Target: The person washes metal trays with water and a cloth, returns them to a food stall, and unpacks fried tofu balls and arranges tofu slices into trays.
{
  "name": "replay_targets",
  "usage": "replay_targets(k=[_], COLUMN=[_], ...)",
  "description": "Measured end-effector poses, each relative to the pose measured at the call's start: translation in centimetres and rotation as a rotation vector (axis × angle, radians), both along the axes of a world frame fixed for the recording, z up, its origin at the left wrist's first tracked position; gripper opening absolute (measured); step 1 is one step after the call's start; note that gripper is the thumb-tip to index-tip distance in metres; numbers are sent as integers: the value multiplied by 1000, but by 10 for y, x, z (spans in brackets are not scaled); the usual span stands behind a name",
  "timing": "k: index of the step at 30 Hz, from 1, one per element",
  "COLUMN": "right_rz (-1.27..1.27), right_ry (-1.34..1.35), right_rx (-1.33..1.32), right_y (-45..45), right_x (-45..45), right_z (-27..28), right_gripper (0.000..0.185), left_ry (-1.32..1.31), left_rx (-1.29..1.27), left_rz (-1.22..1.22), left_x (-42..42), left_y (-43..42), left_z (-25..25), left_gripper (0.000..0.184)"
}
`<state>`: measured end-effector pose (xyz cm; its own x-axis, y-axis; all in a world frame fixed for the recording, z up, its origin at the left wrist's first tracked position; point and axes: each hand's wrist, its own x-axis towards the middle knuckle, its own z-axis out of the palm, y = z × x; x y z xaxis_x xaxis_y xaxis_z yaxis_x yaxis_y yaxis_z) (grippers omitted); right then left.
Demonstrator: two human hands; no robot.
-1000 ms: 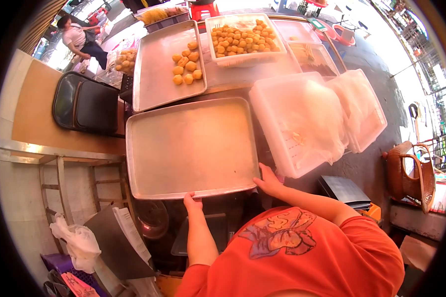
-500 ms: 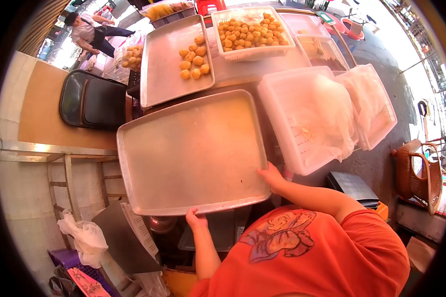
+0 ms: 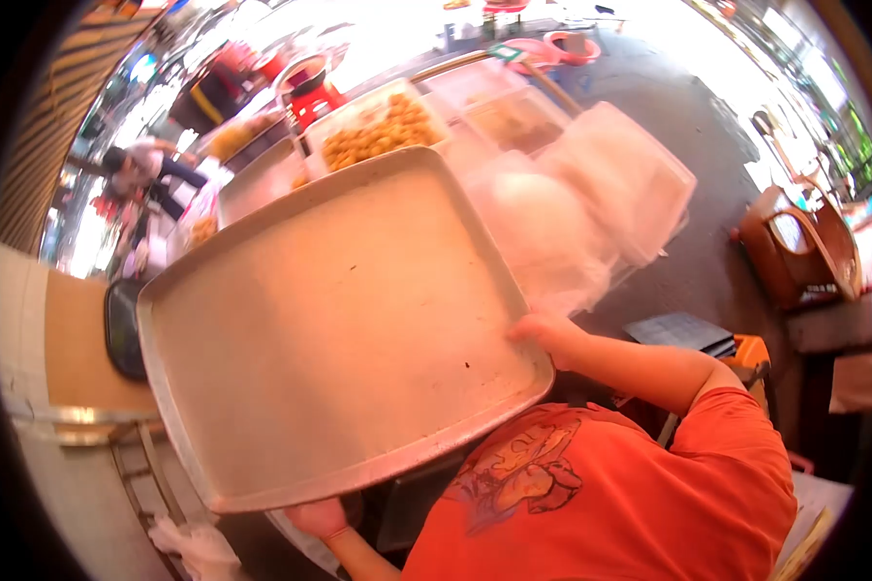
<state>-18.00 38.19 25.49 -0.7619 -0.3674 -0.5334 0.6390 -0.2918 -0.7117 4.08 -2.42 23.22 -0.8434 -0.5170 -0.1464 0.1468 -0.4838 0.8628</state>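
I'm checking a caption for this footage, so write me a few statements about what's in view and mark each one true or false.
1. The right hand and the left hand are both on the metal tray. True.
2. The metal tray is piled full. False: only small dark specks show on it.
3. Many yellow balls lie in the white tub beyond the metal tray. True.
4. The person wears plain blue. False: the shirt is orange-red, with a printed picture.
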Motion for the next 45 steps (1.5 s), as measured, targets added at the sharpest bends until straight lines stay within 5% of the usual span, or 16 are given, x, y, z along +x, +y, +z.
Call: replay_targets(k=[1, 2, 5, 8, 18, 22, 33, 37, 45], right_rz=[-8, -23, -51, -181, -449, -540, -779, -857, -830], right_ry=[54, 60, 53, 63, 130, 145, 136, 142, 55], right_rx=[8, 29, 110, 123, 206, 295, 310, 272, 413], right_y=[18, 38, 102, 172, 419, 489, 636, 723, 919], right_x=[-3, -4, -3, 2, 15, 16, 19, -2, -77], right_z=[11, 24, 54, 62, 63, 64, 47, 30, -3], right_gripper=[39, 38, 37, 36, 30, 30, 30, 32, 33], left_ry=[62, 249, 213, 282, -172, -201, -219, -293, -268], left_rx=[-88, 121, -121, 67, 51, -25, -82, 2, -331], left_rz=[28, 52, 150, -320, -617, -831, -942, -1217, -941], left_x=[-20, -44, -63, -97, -247, -305, -462, -513, -564], left_y=[1, 14, -26, 9, 202, 278, 480, 577, 825], left_z=[13, 36, 22, 44, 34, 28, 45, 43, 29], left_gripper=[53, 53, 59, 66, 66, 63, 56, 53, 51])
